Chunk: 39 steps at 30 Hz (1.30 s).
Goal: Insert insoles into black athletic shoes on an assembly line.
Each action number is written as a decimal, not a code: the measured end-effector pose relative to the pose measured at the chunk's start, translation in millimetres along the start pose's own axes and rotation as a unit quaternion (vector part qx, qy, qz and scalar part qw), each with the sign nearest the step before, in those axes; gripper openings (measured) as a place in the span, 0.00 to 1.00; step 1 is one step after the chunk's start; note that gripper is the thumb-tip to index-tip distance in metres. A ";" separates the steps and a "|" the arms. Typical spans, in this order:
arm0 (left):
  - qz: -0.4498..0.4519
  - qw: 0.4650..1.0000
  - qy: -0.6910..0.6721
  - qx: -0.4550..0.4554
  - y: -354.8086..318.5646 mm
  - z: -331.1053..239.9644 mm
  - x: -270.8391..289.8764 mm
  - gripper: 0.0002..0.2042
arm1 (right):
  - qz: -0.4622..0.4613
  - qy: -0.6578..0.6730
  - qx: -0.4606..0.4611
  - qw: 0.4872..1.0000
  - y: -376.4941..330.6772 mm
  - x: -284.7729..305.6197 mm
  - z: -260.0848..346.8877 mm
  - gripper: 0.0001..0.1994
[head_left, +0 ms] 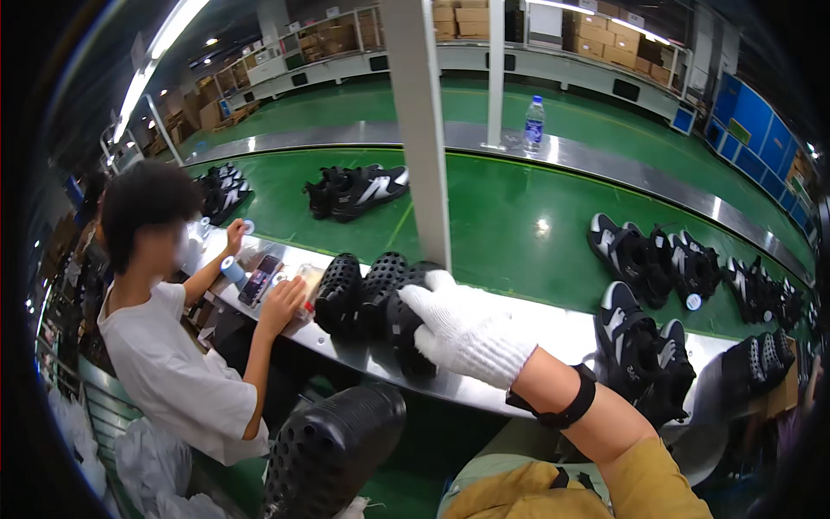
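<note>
A green conveyor belt [519, 216] edged by a steel ledge [553, 324] carries pairs of black sneakers [356, 190] at the far left and more [657, 259] at the right. 3 black perforated clogs [372, 298] stand on the near ledge, and a water bottle [534, 123] stands on the far one.

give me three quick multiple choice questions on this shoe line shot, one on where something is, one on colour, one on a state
1. Where does the water bottle stand?
A. on the far metal strip beside a white post
B. on the co-worker's lap
C. among the black sneakers

2. What colour is the belt?
A. blue
B. green
C. red

3. What is the gloved right hand doing?
A. hanging clear of everything
B. resting on a black perforated clog
C. holding the bottle

Answers: 1 A, it sits on the metal edge past the belt. 2 B, the surface under the shoes is green. 3 B, the white glove lies on the clog at the near rail.
</note>
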<state>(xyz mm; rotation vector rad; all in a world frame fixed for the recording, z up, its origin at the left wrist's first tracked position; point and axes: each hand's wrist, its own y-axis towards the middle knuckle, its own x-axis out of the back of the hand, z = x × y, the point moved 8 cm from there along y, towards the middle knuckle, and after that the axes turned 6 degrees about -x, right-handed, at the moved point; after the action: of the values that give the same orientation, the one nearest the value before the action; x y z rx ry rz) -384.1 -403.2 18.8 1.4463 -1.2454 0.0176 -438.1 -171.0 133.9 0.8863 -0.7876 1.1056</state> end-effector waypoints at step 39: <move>0.411 0.797 -0.326 -0.299 4.1 -317.2 -90.8 0.18 | -0.136 -0.107 -0.417 0.892 -384.7 114.9 -213.8 0.21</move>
<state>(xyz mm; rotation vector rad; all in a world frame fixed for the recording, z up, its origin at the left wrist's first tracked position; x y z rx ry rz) -233.8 -113.9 70.0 0.2550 -2.1309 -0.2863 -18.5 -9.7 64.8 0.3566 -1.1540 0.3370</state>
